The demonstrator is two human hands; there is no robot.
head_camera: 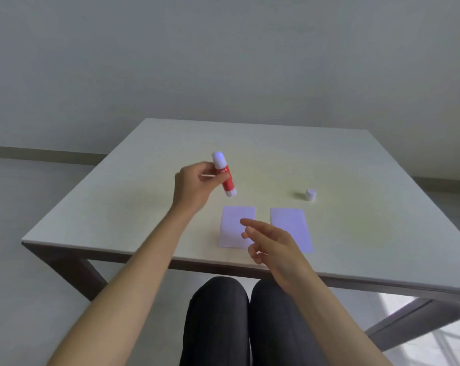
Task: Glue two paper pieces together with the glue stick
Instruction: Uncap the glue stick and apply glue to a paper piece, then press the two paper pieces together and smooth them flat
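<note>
Beside the papers (236,227) — a loose cap (310,194)

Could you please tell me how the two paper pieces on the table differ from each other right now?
The left paper piece lies nearer the left hand, which holds the glue stick; the right paper piece lies nearer the small white cap. The open right hand covers the left piece's near right corner and the right piece's near left corner. Both are plain pale rectangles, flat, side by side, not touching.
</note>
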